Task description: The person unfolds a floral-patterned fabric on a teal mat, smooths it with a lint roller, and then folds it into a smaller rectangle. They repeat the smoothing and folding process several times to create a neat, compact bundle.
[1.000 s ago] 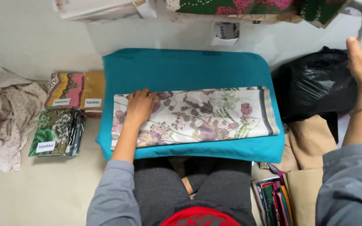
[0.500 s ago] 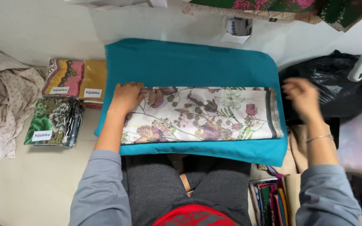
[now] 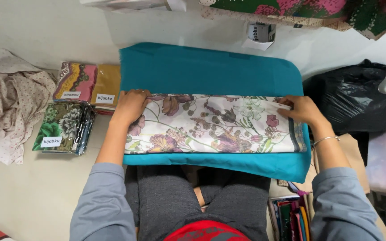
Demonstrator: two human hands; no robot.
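A white floral scarf (image 3: 211,125), folded into a long strip, lies across a teal padded board (image 3: 206,67) over my lap. My left hand (image 3: 130,106) rests flat on the strip's left end, fingers at its upper corner. My right hand (image 3: 301,109) presses on the right end by its dark border, fingertips pinching the top edge. A thin bracelet sits on my right wrist. Both sleeves are grey.
Packaged scarves lie on the floor at left: a pink patterned one (image 3: 74,81), a mustard one (image 3: 106,85), a green floral one (image 3: 63,127). A crumpled dotted cloth (image 3: 5,102) is far left. A black plastic bag (image 3: 358,100) sits right; stacked coloured items (image 3: 291,218) lower right.
My right hand came down from the upper right and landed on the scarf's right end. My left hand stayed on the left end. The view shifted slightly.
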